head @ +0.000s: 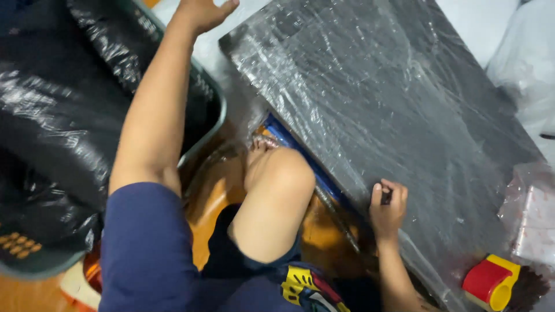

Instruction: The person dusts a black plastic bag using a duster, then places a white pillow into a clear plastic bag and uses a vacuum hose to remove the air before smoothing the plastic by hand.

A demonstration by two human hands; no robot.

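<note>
Lying under the pinching right hand (388, 203), the wrapped black panel (399, 115) — left hand (203, 13) open, empty.

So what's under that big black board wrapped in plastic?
A blue edge peeks out under the board near the knee, beside the right hand. The board covers the rest, so what the blue thing is can't be seen.

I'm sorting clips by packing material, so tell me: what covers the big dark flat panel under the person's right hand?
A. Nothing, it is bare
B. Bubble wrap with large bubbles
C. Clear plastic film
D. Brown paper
C: the dark flat panel shows shiny, wrinkled streaks of clear plastic film stretched across its whole face, and the right hand rests on its near edge.
</note>
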